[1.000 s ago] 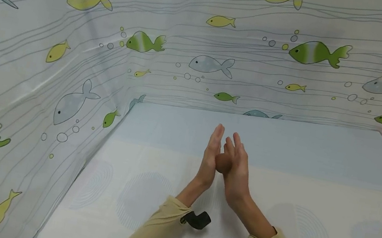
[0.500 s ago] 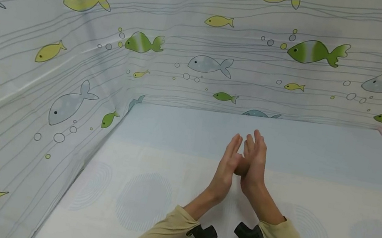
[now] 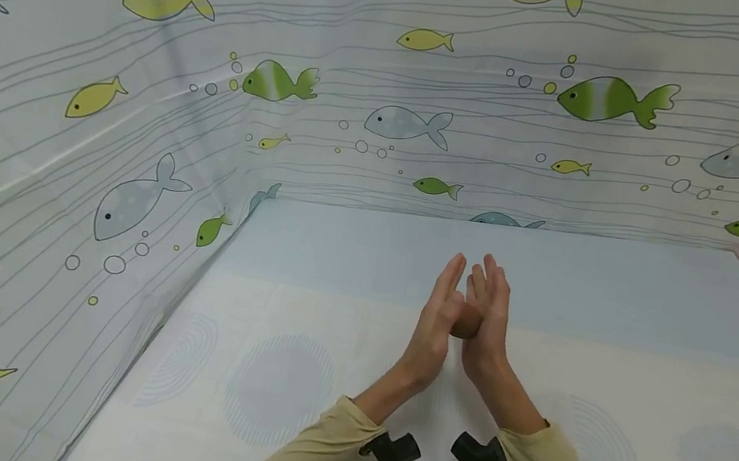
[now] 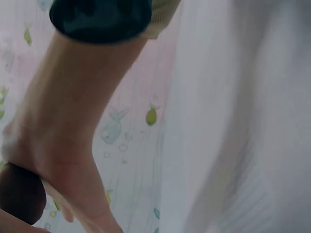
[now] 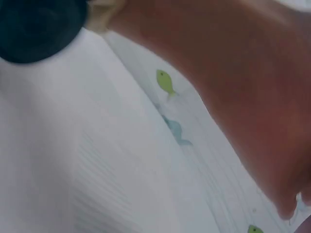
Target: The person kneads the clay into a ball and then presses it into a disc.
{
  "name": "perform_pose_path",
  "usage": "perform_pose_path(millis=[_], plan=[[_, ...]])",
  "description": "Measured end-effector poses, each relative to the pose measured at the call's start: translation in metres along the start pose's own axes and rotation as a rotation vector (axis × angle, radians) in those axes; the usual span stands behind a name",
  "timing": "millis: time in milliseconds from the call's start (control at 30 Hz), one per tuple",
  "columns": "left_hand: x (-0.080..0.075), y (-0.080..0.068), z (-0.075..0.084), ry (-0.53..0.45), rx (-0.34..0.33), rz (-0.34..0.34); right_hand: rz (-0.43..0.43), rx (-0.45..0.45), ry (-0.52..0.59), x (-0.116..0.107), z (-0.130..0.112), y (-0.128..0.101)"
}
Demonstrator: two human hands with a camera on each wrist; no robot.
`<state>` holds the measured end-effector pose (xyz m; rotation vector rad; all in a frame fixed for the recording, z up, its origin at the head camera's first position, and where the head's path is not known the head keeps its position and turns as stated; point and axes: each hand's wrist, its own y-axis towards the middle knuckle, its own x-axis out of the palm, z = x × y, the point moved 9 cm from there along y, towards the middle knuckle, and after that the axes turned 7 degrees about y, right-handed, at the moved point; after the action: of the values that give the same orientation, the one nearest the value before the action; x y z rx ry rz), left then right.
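A brown ball, smooth and roughly round, is held above the table between two facing palms. My left hand presses it from the left, its fingers straight and pointing up and away. From the other side my right hand presses against it, fingers also extended. In the left wrist view the dark ball shows at the lower left, partly covered by the hands. The right wrist view is filled by a forearm and hand, and I cannot make out the ball there.
A white and pale blue tabletop with printed circles lies below. Fish-patterned sheeting stands around its back and left side. A black wrist camera hangs under the left sleeve, and another black camera under the right.
Both hands shifted right together with the ball, mostly in the first half second. They slid against each other: the left fingertips, formerly higher, now sit about level with the right ones.
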<state>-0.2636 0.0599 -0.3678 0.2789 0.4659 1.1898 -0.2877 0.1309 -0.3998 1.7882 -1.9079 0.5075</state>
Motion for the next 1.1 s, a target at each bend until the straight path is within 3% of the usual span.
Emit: perform_pose_path(millis=[300, 600, 833, 1100], plan=[[-0.041, 0.011, -0.015, -0.004, -0.044, 0.132, -0.146, -0.001, -0.091, 0.042, 0.024, -0.027], [-0.074, 0.019, -0.019, -0.035, -0.067, 0.207, -0.246, -0.004, -0.04, 0.063, 0.028, -0.044], [-0.075, 0.019, -0.023, -0.076, -0.079, 0.203, -0.245, -0.036, -0.029, 0.068, 0.016, -0.049], [-0.053, 0.014, -0.026, -0.062, -0.077, 0.123, -0.178, -0.024, -0.058, 0.057, 0.007, -0.04]])
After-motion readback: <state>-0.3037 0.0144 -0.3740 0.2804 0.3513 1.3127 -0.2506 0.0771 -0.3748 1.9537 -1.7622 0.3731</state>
